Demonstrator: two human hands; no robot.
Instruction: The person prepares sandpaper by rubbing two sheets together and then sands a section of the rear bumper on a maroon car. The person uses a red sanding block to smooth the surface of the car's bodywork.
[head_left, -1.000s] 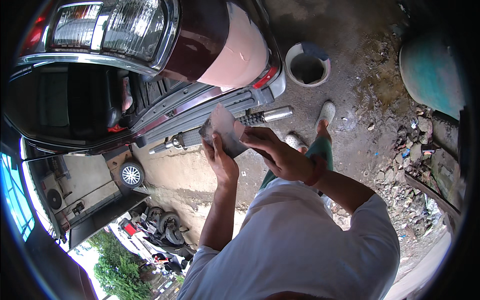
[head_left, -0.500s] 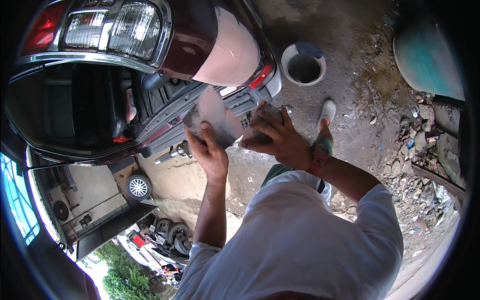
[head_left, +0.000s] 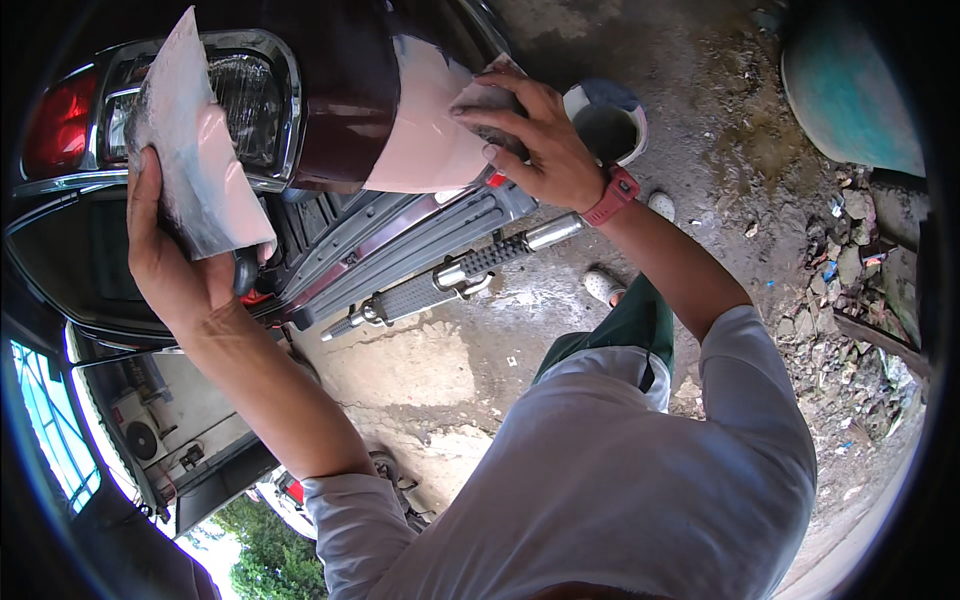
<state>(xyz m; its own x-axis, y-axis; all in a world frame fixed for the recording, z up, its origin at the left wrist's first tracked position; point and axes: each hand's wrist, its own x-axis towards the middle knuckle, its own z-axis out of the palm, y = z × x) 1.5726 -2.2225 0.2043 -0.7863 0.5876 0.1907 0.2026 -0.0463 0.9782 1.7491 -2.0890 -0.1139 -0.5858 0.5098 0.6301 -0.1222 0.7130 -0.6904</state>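
Note:
My left hand (head_left: 175, 265) grips a thin grey plate (head_left: 175, 150) smeared with pale pink paste (head_left: 220, 170), held up in front of the rear lamp cluster (head_left: 245, 95) of a dark maroon vehicle (head_left: 335, 110). My right hand (head_left: 540, 145), a red watch on its wrist, presses a small smudged grey flat piece (head_left: 475, 100) against the right part of a pale pink patch (head_left: 415, 150) on the vehicle's rounded corner. The fingers partly cover the piece, so its full shape is hidden.
A white bucket (head_left: 630, 155) with dark contents stands behind my right hand. A metal step bar (head_left: 470, 265) runs below the vehicle's sill. A teal rounded object (head_left: 845, 100) and rubble (head_left: 840, 295) lie at the right; an air-conditioner unit (head_left: 135, 430) is at the lower left.
My hands have separated and risen toward the vehicle: the left with the plate up and leftward, the right with the small piece up onto the pink patch.

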